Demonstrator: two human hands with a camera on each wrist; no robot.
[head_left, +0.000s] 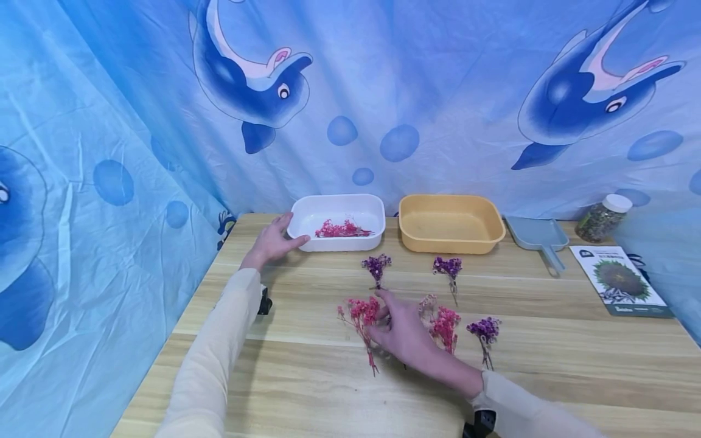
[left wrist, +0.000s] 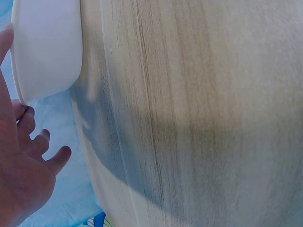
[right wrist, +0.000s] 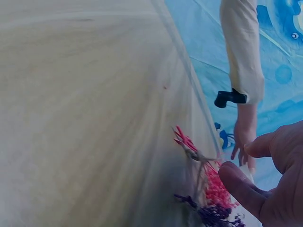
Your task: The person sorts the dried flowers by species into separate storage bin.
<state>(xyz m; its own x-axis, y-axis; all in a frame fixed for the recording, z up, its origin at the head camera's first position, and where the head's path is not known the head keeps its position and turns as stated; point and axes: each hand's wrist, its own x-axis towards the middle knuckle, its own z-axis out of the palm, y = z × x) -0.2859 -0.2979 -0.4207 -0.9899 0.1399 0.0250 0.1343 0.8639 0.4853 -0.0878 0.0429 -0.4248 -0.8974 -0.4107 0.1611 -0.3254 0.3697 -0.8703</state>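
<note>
My left hand (head_left: pixel 271 243) rests at the left end of a white basin (head_left: pixel 350 244); thumb and fingers are spread along its rim. Inside the basin lies a bunch of pink dried flowers (head_left: pixel 342 229). My right hand (head_left: pixel 408 337) reaches over the table, thumb and forefinger apart beside another pink bunch (head_left: pixel 364 311). The right wrist view shows tied pink stems (right wrist: pixel 184 139) and purple flowers (right wrist: pixel 218 215) just past the fingertips. To the right of this hand lies a further pink bunch (head_left: pixel 445 325). Part of what lies under the hand is hidden.
Purple bunches lie behind the right hand (head_left: pixel 376 266), at the centre right (head_left: pixel 448 266) and nearer the front (head_left: pixel 484 329). A yellow basin (head_left: pixel 451 245), a grey dustpan (head_left: pixel 537 234), a white-capped jar (head_left: pixel 601 220) and a seed packet (head_left: pixel 621 280) line the back and right.
</note>
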